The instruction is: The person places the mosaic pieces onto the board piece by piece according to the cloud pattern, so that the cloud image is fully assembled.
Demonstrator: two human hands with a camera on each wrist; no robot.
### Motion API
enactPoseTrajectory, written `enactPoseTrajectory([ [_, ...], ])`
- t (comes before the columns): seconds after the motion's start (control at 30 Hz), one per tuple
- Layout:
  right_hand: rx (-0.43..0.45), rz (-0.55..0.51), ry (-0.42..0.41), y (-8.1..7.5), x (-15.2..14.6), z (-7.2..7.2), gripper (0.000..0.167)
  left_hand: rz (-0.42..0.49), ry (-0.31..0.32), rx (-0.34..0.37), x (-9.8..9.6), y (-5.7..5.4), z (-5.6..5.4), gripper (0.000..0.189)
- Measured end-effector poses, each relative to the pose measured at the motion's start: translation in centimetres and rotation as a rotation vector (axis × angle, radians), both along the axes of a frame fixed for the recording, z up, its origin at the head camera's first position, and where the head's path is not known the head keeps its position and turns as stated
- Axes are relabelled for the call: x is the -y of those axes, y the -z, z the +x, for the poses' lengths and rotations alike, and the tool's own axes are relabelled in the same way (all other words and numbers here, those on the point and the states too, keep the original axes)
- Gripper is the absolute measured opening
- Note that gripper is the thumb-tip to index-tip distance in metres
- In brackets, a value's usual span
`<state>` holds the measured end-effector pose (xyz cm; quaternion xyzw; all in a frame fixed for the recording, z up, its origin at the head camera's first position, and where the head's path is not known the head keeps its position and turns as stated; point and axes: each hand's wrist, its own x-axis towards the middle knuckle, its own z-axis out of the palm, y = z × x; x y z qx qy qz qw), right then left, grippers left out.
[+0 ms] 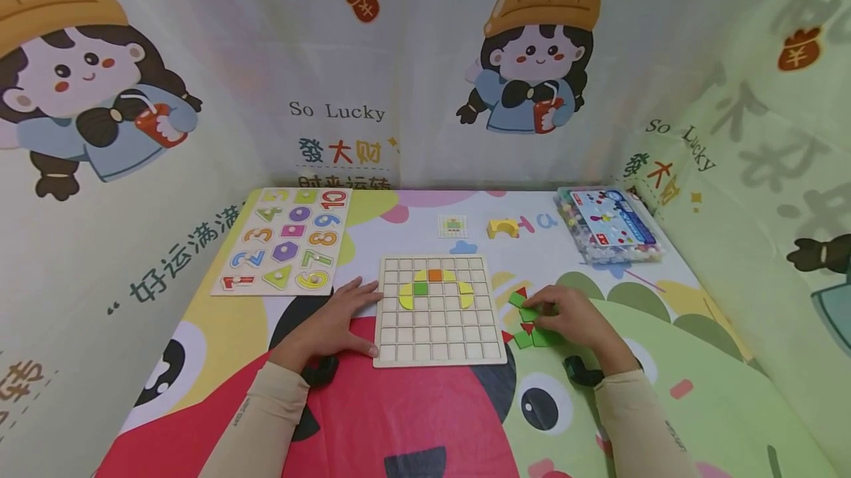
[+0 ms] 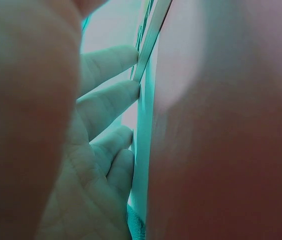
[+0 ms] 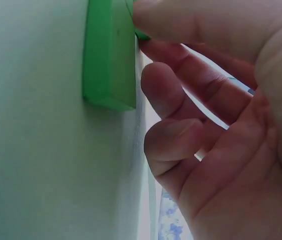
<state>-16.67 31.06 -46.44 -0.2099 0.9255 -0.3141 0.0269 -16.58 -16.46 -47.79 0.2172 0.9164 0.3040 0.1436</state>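
Note:
A square wooden grid board [image 1: 442, 334] lies in front of me. On it, yellow curved tiles [image 1: 406, 296], an orange square tile [image 1: 435, 275] and a green square tile [image 1: 421, 288] form an arch. My left hand [image 1: 337, 321] rests along the board's left edge, fingers spread; in the left wrist view its fingertips touch the rim. To the right of the board, my right hand [image 1: 572, 319] is over a loose group of green tiles [image 1: 524, 339] and small red triangles [image 1: 508, 337]. Its thumb and index finger pinch a green tile [image 3: 142, 35], mostly hidden; a thick green tile [image 3: 110, 55] lies beside them.
A number-and-shape puzzle board [image 1: 266, 269] lies at the back left. Behind the grid board are a small pattern card [image 1: 453, 226] and a yellow arch block [image 1: 502, 228]. A clear box of colourful pieces [image 1: 608, 225] stands at the back right.

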Motion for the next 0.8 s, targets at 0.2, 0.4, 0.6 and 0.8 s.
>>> enactPoseTrajectory([
  [0.2,0.024,0.008,0.020,0.2,-0.1,0.0,0.027,-0.007,-0.004,0.004,0.0,0.1,0.1,0.103],
  [0.4,0.065,0.052,0.046,0.3,0.0,0.1,0.029,0.002,-0.007,0.012,0.0,0.2,0.2,0.104],
  [0.6,0.067,0.058,0.072,-0.2,0.3,0.3,0.029,-0.005,-0.012,0.012,0.0,0.2,0.2,0.104],
  [0.8,-0.006,0.043,0.050,-1.0,0.3,0.3,0.028,0.004,-0.005,0.006,-0.1,0.1,0.0,0.104],
])
